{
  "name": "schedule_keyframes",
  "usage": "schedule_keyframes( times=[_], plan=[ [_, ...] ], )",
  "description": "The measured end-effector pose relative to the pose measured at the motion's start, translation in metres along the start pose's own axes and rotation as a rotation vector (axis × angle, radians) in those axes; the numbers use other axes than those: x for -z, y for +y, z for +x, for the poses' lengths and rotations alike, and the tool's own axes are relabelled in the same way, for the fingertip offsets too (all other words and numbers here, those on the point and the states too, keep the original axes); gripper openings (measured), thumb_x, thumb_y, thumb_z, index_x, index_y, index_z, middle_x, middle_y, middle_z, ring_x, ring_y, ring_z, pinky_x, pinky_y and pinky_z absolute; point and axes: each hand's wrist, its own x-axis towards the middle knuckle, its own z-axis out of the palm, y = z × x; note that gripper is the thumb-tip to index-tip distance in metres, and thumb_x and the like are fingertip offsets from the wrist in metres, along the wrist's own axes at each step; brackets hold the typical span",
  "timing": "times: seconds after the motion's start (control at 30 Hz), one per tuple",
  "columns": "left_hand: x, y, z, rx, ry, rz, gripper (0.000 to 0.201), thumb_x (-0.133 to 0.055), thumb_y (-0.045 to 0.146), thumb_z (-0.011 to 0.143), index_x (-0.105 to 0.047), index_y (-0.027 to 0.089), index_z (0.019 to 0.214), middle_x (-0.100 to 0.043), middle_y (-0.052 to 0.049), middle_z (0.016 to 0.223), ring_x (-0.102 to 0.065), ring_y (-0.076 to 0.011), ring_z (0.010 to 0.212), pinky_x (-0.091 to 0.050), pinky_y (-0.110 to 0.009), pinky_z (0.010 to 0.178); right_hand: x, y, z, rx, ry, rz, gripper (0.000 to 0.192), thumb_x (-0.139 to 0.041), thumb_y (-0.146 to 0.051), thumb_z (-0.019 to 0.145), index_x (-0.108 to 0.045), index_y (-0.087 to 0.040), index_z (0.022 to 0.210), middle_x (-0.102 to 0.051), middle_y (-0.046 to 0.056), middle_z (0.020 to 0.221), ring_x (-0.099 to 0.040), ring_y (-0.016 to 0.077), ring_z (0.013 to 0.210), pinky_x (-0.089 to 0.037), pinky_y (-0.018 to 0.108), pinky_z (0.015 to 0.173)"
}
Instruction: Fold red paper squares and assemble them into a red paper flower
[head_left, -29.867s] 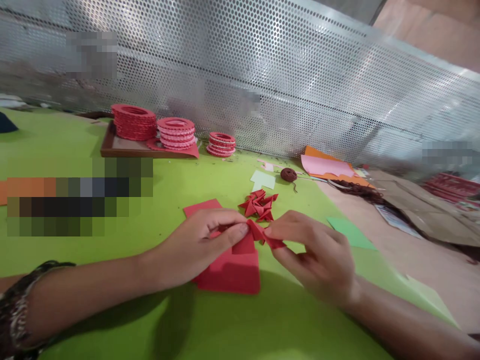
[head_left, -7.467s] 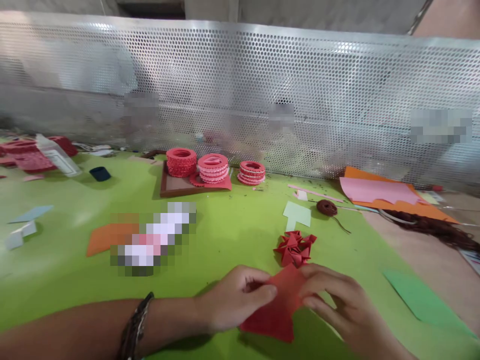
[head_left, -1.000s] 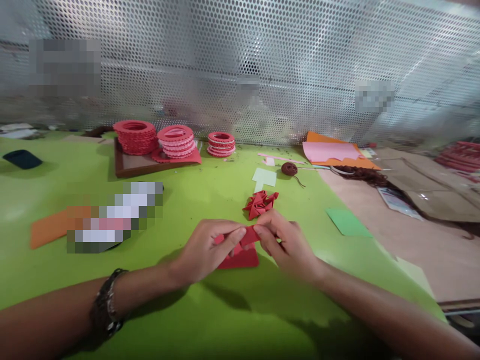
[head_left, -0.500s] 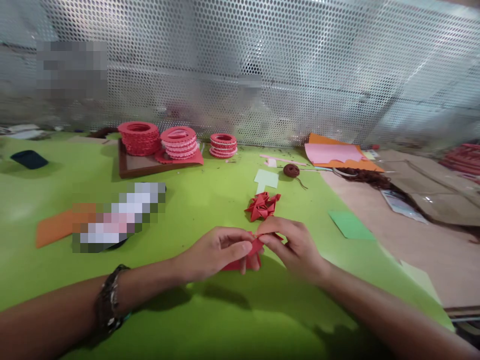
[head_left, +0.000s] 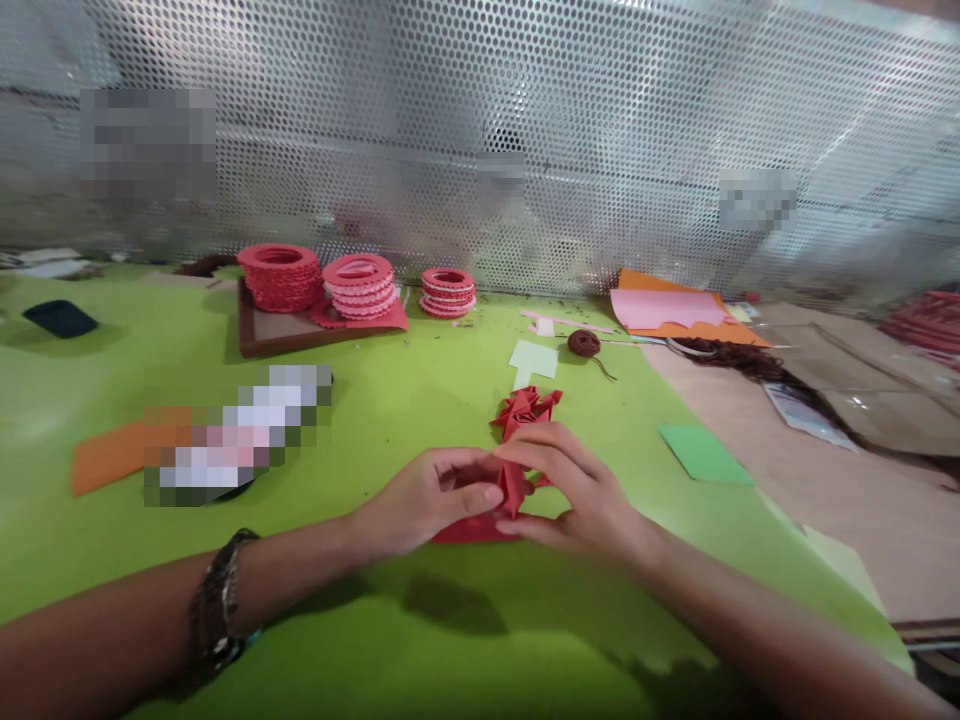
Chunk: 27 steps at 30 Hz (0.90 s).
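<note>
A small folded red paper piece (head_left: 512, 488) is held between my two hands, above the green table. My left hand (head_left: 439, 500) pinches its left side between thumb and fingers. From the right, my right hand (head_left: 581, 490) grips it, with the index finger at its top and the thumb at its lower tip. Under the hands lies a flat red paper sheet (head_left: 476, 528), partly covered by the left hand. Just beyond my fingers sits a cluster of red folded paper pieces (head_left: 527, 405), its near side hidden by the right hand.
Stacks of red and pink paper rings (head_left: 279, 278) stand at the back left, some on a brown tray (head_left: 259, 343). A brown yarn ball (head_left: 583, 343) lies beyond the red cluster. Green paper (head_left: 705, 453) is at the right. A perforated metal screen (head_left: 480, 120) closes off the back.
My right hand has shifted its hold: its index finger and thumb have spread apart along the folded paper. The paper now stands more upright between my hands.
</note>
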Motion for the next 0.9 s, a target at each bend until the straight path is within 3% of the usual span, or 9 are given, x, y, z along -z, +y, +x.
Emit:
schedule_keyframes(
  times=[0.13, 0.23, 0.33, 0.43, 0.53, 0.7, 0.9],
  plan=[
    [0.001, 0.003, 0.0, 0.038, 0.028, -0.074, 0.01, -0.064, 0.017, 0.069, -0.06, 0.016, 0.078, -0.066, 0.0, 0.082, -0.062, -0.0123, 0.075, -0.046, -0.027, 0.076, 0.007, 0.001, 0.001, -0.026, -0.011, 0.034, 0.031, -0.05, -0.021, 0.083, -0.045, -0.017, 0.113, -0.061, 0.01, 0.097, -0.06, 0.0173, 0.089, -0.053, 0.029, 0.074],
    [0.001, 0.004, 0.001, 0.088, 0.067, -0.174, 0.016, -0.066, 0.016, 0.066, -0.056, 0.016, 0.079, -0.063, 0.003, 0.075, -0.061, -0.0096, 0.069, -0.046, -0.026, 0.074, 0.009, 0.002, -0.002, 0.025, 0.024, 0.039, 0.025, -0.043, -0.009, 0.083, -0.052, -0.017, 0.106, -0.062, 0.011, 0.097, -0.06, 0.0162, 0.091, -0.052, 0.028, 0.074],
    [0.002, 0.002, 0.001, 0.108, 0.075, -0.246, 0.018, -0.067, 0.018, 0.066, -0.052, 0.017, 0.077, -0.061, 0.006, 0.069, -0.059, -0.0077, 0.064, -0.045, -0.022, 0.064, 0.01, 0.004, -0.004, 0.088, 0.042, 0.021, 0.019, -0.043, -0.01, 0.085, -0.059, -0.015, 0.092, -0.062, 0.012, 0.098, -0.061, 0.0151, 0.09, -0.052, 0.026, 0.073],
    [0.004, 0.001, 0.002, 0.113, 0.078, -0.225, 0.016, -0.065, 0.016, 0.067, -0.051, 0.017, 0.076, -0.06, 0.007, 0.065, -0.056, -0.0055, 0.056, -0.041, -0.017, 0.053, 0.01, 0.005, -0.005, 0.083, 0.03, 0.007, 0.019, -0.043, -0.012, 0.087, -0.062, -0.014, 0.091, -0.062, 0.013, 0.096, -0.06, 0.0156, 0.09, -0.052, 0.027, 0.073],
    [0.006, 0.001, 0.002, 0.116, 0.085, -0.174, 0.013, -0.063, 0.016, 0.069, -0.056, 0.016, 0.079, -0.062, 0.006, 0.066, -0.055, -0.0054, 0.055, -0.042, -0.017, 0.052, 0.011, 0.006, -0.003, 0.05, 0.012, 0.076, 0.018, -0.046, -0.016, 0.087, -0.063, -0.014, 0.091, -0.061, 0.012, 0.095, -0.06, 0.0153, 0.089, -0.052, 0.028, 0.073],
    [0.004, 0.003, 0.002, 0.132, 0.146, -0.122, 0.007, -0.062, 0.018, 0.07, -0.062, 0.015, 0.077, -0.064, 0.005, 0.065, -0.055, -0.0054, 0.053, -0.041, -0.017, 0.05, 0.011, 0.004, 0.004, -0.076, 0.034, 0.245, 0.01, -0.054, -0.016, 0.082, -0.064, -0.014, 0.081, -0.065, 0.009, 0.084, -0.061, 0.0132, 0.08, -0.051, 0.025, 0.07],
    [-0.004, 0.008, 0.001, 0.124, 0.172, -0.05, 0.01, -0.063, 0.016, 0.065, -0.059, 0.015, 0.075, -0.063, 0.004, 0.066, -0.057, -0.008, 0.057, -0.043, -0.02, 0.052, 0.003, -0.001, 0.004, -0.404, 0.087, 0.383, 0.007, -0.059, -0.02, 0.078, -0.061, -0.016, 0.073, -0.064, 0.003, 0.067, -0.059, 0.0121, 0.061, -0.049, 0.024, 0.056]
  ],
)
